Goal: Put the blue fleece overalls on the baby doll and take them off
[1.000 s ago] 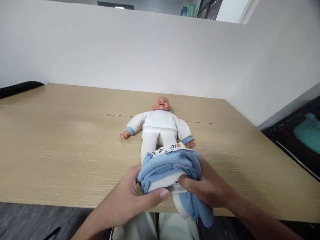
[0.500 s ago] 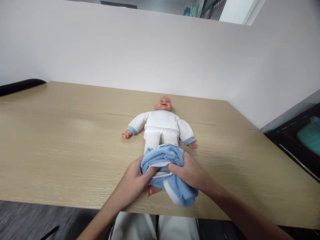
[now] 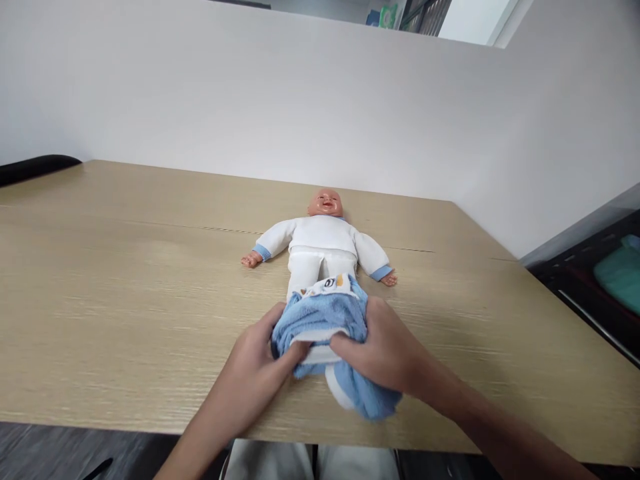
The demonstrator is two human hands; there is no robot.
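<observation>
A baby doll in white top and white trousers lies face up on the wooden table, head away from me. A bunched blue fleece garment with a white lining and a printed panel covers the doll's lower legs. My left hand grips the garment's left side, thumb at its white hem. My right hand grips the right side, and a loose end of the garment hangs beneath it near the table's front edge. The doll's feet are hidden.
A white partition wall stands behind the table. At the far right is a dark bin holding something teal. A black chair back shows at the left edge. My lap in pale trousers is below the table edge.
Both hands have moved the blue garment away from me, up along the doll's legs. The doll's foot seen half a second ago is now covered.
</observation>
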